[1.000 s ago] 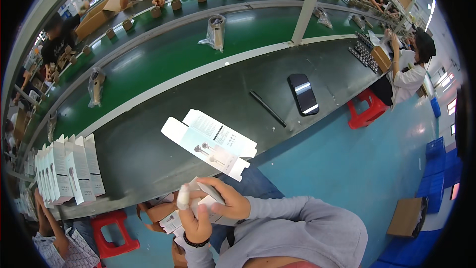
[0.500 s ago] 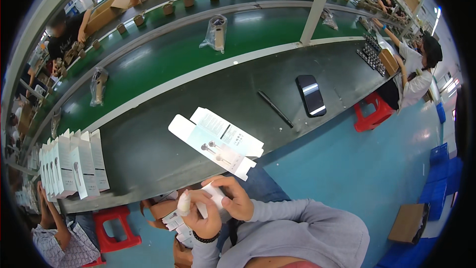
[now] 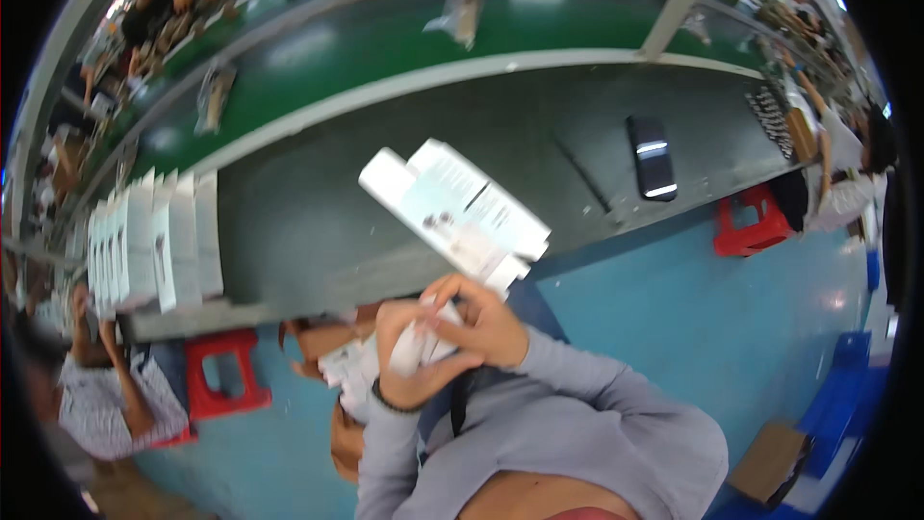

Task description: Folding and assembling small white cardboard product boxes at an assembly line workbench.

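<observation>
Close to my body, just off the table's near edge, both hands are brought together around a small white object. Its kind cannot be made out, since fingers cover it and motion blurs it. My left hand, with a dark beaded bracelet at the wrist, wraps it from the left. From the right, my right hand closes on it with bent fingers. Just beyond my hands lies a flattened white and pale-blue carton, printed side up, its near flaps by the table edge.
Several upright cartons stand at the table's left end. A pen and a phone lie to the right. Beyond runs a green conveyor carrying a bagged part. Red stools and co-workers flank the table.
The view has tilted and shifted, so the table sits higher and the carton further right. My hands have closed in more tightly over the white object, covering more of it.
</observation>
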The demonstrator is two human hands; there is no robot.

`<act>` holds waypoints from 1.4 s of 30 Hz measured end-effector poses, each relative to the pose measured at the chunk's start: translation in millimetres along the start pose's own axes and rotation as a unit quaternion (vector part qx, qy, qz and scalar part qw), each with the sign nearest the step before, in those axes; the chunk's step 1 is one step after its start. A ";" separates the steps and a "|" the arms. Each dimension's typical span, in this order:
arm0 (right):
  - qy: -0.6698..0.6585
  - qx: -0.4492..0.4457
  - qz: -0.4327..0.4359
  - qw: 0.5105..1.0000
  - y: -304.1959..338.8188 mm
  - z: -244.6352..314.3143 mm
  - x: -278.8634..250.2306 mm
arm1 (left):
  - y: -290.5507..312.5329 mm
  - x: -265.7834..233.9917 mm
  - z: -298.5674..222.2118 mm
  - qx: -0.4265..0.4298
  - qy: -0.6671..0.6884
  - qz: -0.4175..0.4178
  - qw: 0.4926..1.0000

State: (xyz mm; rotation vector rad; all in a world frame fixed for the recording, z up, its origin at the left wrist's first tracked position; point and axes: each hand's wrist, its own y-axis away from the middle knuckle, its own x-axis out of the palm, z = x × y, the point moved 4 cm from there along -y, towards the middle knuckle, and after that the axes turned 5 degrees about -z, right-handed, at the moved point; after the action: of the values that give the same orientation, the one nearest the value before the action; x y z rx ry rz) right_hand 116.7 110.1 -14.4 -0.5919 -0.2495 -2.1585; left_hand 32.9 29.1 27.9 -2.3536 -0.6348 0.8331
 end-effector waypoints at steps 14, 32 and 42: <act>0.041 -0.055 0.085 0.994 -1.9 -3.2 0.3 | -3.4 -11.1 3.1 0.039 0.124 -0.150 0.980; 0.695 -0.212 0.110 0.678 -30.2 49.0 -28.0 | -1.2 -245.4 25.7 -0.053 -0.132 -0.447 0.883; 0.745 -0.098 0.167 0.638 -17.2 41.7 -62.7 | 4.2 -279.8 141.6 -0.097 -0.326 -0.488 0.804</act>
State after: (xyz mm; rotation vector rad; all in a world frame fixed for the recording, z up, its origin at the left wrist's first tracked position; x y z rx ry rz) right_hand 149.1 180.0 -8.8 1.0634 0.9340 -1.6343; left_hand -256.4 -90.1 48.5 -1.4312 -2.0532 1.0441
